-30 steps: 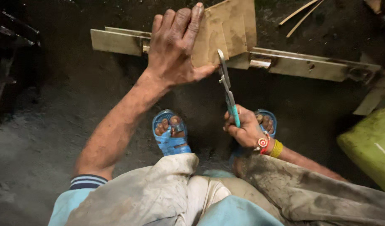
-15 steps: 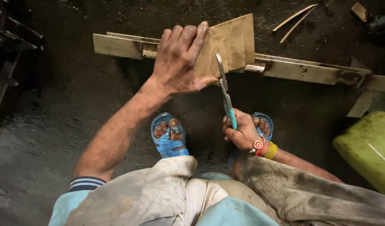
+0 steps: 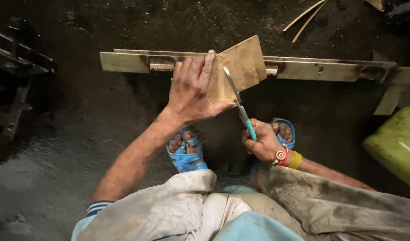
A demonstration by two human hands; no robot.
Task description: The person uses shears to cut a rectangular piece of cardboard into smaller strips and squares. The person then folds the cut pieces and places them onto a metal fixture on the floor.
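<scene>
Dark, grimy workshop floor [image 3: 57,178] fills my view from the head camera, looking down past the knees of a person who squats in dusty trousers and blue sandals [image 3: 187,151]. Across the floor in front of them lies a long dull-gold metal rail [image 3: 329,69]. The left hand [image 3: 191,91] pinches a flat, brass-coloured sheet of thin metal [image 3: 243,62], fingers spread over its near face and thumb underneath, holding it up just above the rail. The right hand [image 3: 260,143], with red and yellow bangles at the wrist, is closed around the teal handles of a pair of metal snips [image 3: 238,100]. Their blades point up and away, the tip lying against the lower edge of the sheet; I cannot tell how wide the blades stand. I judge the cut as barely begun: the sheet looks whole, with no offcut hanging from it. Thin pale strips [image 3: 303,20] lie farther back, and a green sack [image 3: 392,143] sits at the right.
</scene>
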